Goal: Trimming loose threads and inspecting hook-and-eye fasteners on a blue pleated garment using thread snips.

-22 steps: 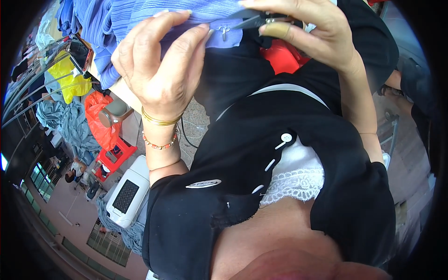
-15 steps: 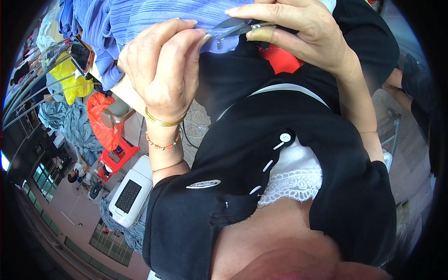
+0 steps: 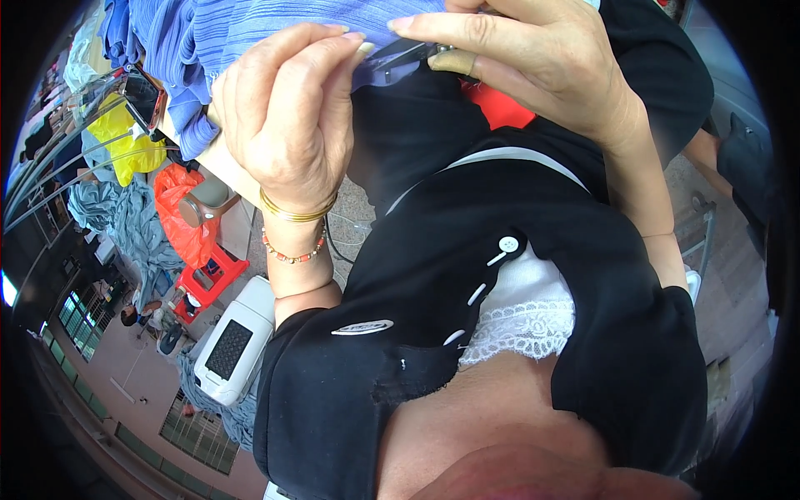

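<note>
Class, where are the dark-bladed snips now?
The snips are at the head view's top centre, in the right hand, blades toward the left hand, at the blue fabric.

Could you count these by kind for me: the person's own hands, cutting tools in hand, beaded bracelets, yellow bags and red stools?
Hands: 2 (left hand, right hand)
Cutting tools: 1 (dark snips)
Beaded bracelets: 1
Yellow bags: 1
Red stools: 1
Total: 6

A red stool [image 3: 223, 286] stands beside an orange-red plastic bag [image 3: 185, 233], near heaped grey-blue fabric [image 3: 129, 221], a yellow bag [image 3: 133, 158] and a white case [image 3: 256, 312] with a dark panel [image 3: 227, 352].
</note>
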The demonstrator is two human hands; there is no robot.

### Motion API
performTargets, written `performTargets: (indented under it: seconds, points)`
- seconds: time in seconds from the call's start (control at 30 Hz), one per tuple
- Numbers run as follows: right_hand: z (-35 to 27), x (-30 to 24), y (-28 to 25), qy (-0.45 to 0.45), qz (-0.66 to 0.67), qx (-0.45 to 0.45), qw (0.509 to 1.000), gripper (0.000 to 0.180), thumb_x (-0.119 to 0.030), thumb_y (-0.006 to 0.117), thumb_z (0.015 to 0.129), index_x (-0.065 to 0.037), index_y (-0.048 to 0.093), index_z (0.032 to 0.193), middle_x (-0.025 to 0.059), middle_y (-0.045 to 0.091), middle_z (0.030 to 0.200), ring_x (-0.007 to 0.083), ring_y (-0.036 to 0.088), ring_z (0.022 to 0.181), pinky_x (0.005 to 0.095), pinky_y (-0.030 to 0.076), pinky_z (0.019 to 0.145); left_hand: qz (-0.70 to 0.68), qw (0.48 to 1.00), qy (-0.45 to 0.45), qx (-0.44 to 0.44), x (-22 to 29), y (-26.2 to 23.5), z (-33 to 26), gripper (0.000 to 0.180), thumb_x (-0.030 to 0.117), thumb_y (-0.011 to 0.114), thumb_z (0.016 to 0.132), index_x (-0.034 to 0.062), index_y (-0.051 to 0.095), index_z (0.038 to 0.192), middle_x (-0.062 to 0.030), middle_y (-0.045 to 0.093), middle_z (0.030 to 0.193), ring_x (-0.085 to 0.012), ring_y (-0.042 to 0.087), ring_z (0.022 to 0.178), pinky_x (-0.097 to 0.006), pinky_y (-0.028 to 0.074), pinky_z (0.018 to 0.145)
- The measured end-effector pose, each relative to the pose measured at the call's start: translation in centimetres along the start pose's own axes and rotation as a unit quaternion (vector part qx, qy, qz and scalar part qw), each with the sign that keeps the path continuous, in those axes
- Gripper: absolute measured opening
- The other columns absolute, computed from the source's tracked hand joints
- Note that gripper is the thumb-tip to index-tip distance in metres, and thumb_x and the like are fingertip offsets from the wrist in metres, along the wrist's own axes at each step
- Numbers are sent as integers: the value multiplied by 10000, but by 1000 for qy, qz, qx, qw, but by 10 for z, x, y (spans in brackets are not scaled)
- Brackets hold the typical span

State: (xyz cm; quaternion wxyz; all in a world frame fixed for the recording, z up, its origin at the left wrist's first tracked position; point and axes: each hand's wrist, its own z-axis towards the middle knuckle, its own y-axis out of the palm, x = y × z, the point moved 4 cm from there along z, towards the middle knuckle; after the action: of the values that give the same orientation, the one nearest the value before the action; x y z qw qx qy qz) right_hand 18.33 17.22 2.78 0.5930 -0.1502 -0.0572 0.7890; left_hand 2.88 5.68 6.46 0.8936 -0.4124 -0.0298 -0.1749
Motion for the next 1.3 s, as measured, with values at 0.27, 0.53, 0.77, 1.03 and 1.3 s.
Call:
performTargets:
  seconds: [0.27,0.53,0.77,1.03,1.3]
  points:
    - [32,-16,-23,250,31,-232,940,334,-128,797,752,-134,734,1080,11,571,799,148,584,671,270,453,532,3,999,-42,-18,5,-3,7,127,-4,773,801,27,727,915,-86,709,918,-196,660,864,-291,518,773]
    - [31,-14,-22,240,39,-227,943,297,-133,809,754,-121,747,1043,18,579,787,152,583,666,265,454,535,-14,998,-64,10,6,-6,8,119,-13,764,810,27,727,916,-86,708,910,-193,660,885,-292,518,782]
    - [-1,-3,-11,-21,85,83,993,313,-114,809,763,-94,744,1069,33,578,792,159,577,661,280,444,540,-243,952,-152,110,-11,-10,-1,97,-63,609,935,-79,609,1031,-187,626,1037,-250,712,834,-310,602,767]
    - [3,1,-42,304,66,-168,935,387,-45,786,798,-8,692,1171,66,599,833,174,548,712,281,429,618,-39,989,24,-144,-8,-24,-4,348,211,862,683,122,734,995,-100,635,1214,-297,613,1124,-386,469,933]
    - [10,2,-53,403,119,-85,903,371,-40,816,775,10,714,1128,37,592,825,134,523,741,251,397,657,-124,989,-52,-69,-6,-14,30,129,50,764,809,23,694,914,-86,707,919,-248,673,831,-292,500,752]
